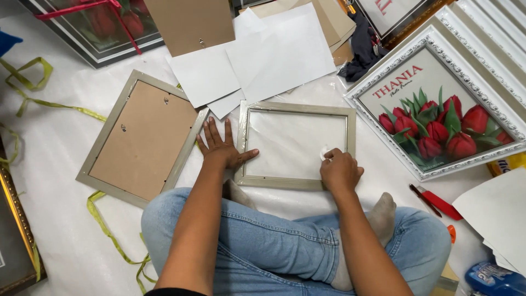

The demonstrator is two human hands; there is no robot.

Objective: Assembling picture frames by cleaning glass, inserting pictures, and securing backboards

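A grey-beige picture frame [296,108] with a glass pane lies flat on the white floor covering in front of my crossed legs. My left hand [222,147] lies flat with fingers spread on the frame's left edge, its thumb over the lower left corner. My right hand [339,170] is closed on a small white wad [324,152] pressed against the glass near the frame's lower right part.
A second grey frame [104,148] lies face down at the left, brown backing up. White sheets [274,55] and brown boards lie beyond. A white ornate frame [416,55] with a red tulip picture sits at the right. A red cutter [438,203], a blue bottle [493,277] and green ribbon [109,230] lie nearby.
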